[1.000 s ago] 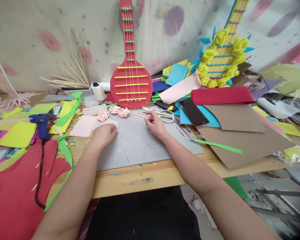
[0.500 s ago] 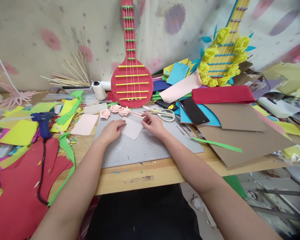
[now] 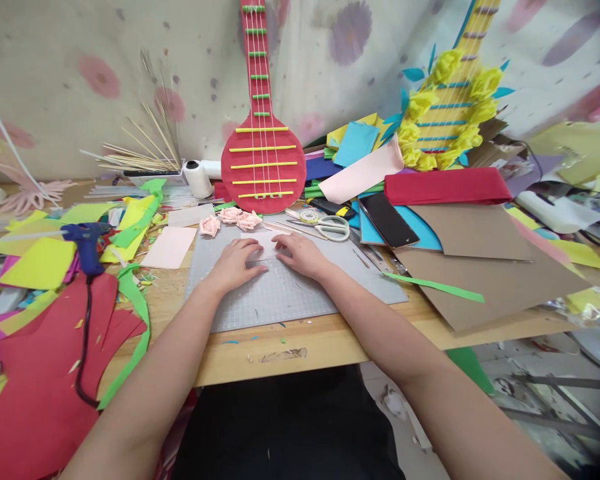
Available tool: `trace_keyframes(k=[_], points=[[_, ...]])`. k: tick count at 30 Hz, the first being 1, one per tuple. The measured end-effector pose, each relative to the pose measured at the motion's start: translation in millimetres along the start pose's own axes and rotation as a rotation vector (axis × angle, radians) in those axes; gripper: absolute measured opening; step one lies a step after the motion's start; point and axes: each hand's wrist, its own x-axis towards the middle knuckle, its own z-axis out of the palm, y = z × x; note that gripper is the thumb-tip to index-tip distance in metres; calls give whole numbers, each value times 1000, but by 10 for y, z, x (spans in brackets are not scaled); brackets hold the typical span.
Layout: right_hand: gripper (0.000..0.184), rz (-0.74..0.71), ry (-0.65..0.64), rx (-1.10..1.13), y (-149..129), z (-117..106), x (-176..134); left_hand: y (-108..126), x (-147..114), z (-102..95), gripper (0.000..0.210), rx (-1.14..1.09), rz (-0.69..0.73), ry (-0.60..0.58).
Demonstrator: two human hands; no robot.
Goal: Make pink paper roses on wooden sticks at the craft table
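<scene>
A small pale pink piece of paper lies on the grey cutting mat, between my two hands and partly covered by them. My left hand rests at its left side, fingers stretched over the edge and thumb apart. From the right, my right hand touches the paper with bent, parted fingertips. Just behind my hands are several pale pink paper roses. White-handled scissors and a tape measure lie to the right of them.
A red paper lute stands upright behind the mat. On the left lie a blue glue gun, red sheets and a pink sheet. To the right are a phone, brown cardboard and a yellow flowered lute.
Both hands have closed in on the paper and moved slightly inward. Less of the paper shows; it was a tilted square and now appears as a narrower strip farther back.
</scene>
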Motion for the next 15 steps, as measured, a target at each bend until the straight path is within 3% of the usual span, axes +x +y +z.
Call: trace_keyframes(k=[8,13,15], points=[[29,141,70,184,37,46,10,45,38,13,25,31,-134,74],[55,83,-31,223,11,-54,-47,55,14,-50,34,-86,-280,116],[57,68,-28,221,28,-52,-47,51,4,-63,38,-158,-339,109]])
